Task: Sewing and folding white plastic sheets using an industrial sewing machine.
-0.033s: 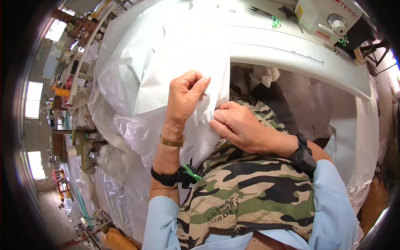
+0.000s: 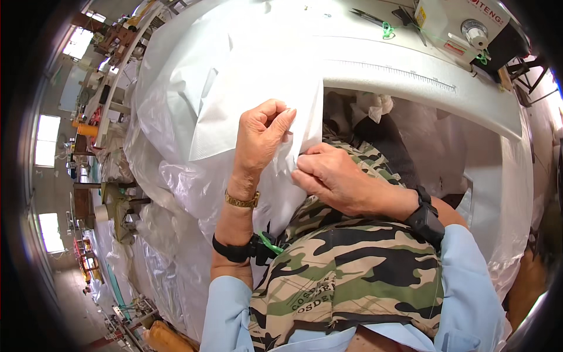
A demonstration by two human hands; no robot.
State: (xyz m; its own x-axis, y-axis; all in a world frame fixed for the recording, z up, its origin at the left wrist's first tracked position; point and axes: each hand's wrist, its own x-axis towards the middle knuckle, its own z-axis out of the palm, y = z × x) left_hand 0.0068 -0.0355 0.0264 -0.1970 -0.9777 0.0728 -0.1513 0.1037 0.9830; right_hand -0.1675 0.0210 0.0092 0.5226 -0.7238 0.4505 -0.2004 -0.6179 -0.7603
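A white woven fabric sheet hangs from the sewing table down toward my lap. My left hand pinches the sheet's lower corner between thumb and fingers. My right hand grips the same edge just below, its fingertips touching the left hand. The left wrist carries a gold bracelet and a black band. A black watch sits on the right wrist. A camouflage apron covers my lap under both hands.
A white sewing machine stands at the table's far right, with scissors beside it. Crumpled clear plastic sheeting piles up on the left. More work tables and an orange spool line the far left aisle.
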